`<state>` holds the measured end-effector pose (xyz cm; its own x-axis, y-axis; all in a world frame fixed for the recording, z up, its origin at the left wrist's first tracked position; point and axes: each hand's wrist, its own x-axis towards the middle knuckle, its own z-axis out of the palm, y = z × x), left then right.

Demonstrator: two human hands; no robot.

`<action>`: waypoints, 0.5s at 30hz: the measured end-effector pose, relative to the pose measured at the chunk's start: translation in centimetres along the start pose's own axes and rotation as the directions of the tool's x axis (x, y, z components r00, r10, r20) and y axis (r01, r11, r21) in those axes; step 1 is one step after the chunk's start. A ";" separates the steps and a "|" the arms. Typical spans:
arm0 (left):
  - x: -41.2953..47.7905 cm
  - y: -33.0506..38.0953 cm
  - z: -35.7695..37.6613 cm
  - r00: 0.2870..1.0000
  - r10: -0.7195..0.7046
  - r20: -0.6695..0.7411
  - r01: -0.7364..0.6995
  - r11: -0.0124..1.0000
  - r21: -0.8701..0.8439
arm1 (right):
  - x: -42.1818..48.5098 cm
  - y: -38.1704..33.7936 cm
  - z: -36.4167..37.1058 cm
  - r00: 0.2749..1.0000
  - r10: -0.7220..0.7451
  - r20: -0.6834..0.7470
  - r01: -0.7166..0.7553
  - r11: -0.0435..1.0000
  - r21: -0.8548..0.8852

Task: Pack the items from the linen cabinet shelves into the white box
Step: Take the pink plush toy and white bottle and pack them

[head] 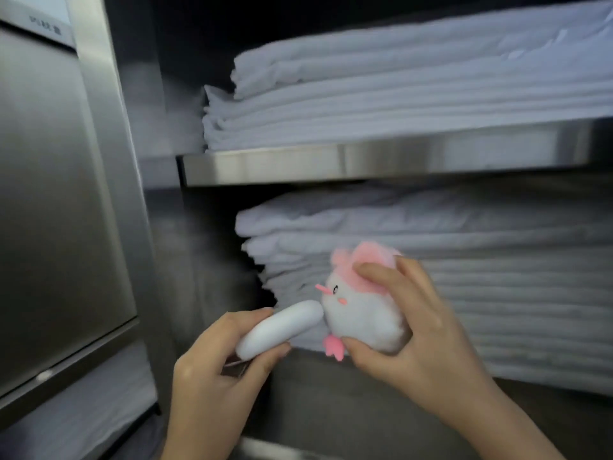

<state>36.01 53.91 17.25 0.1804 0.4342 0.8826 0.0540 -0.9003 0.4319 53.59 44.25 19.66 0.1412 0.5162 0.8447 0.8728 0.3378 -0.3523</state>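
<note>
The left hand (212, 373) grips a white oval case (282, 327), the right hand (418, 333) a pink-and-white plush bird (361, 317); panel label (46, 26) blurred

1. A plush toy (361, 317) is seen in white, crowned with a pink tuft; a pink beak, pink cheek spot, pink feet and a small black eye are picked out
2. A rounded object (282, 327) is shown in plain white
3. The upper linen stack (398, 101) is seen in bluish white
4. The lower linen stack (464, 277) is matched in white, its folded edges read as fine horizontal lines
5. The shelf edge (365, 161) is caught in brushed silver
6. The cabinet door (49, 194) is seen in dull grey steel
</note>
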 end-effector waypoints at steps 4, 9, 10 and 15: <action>-3.5 -0.2 -1.4 0.991 -0.134 0.010 0.133 0.989 0.067 | -2.8 -0.5 2.1 0.995 0.088 0.055 -0.094 0.988 0.123; -7.3 1.1 -4.7 0.973 -0.229 0.010 0.225 0.963 0.147 | -6.1 -2.3 4.1 0.979 0.154 0.137 -0.179 0.964 0.198; -8.1 1.5 -5.5 0.967 -0.255 0.006 0.251 0.955 0.156 | -6.8 -2.9 4.5 0.976 0.157 0.150 -0.188 0.958 0.216; -13.1 4.1 -9.6 0.935 -0.350 -0.048 0.353 0.915 0.194 | -11.3 -6.8 5.8 0.962 0.172 0.214 -0.234 0.922 0.309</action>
<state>24.46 44.78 9.21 0.1026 0.7230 0.6832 0.3037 -0.6767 0.6707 43.38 40.66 10.15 0.1860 0.7227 0.6656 0.6270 0.4343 -0.6467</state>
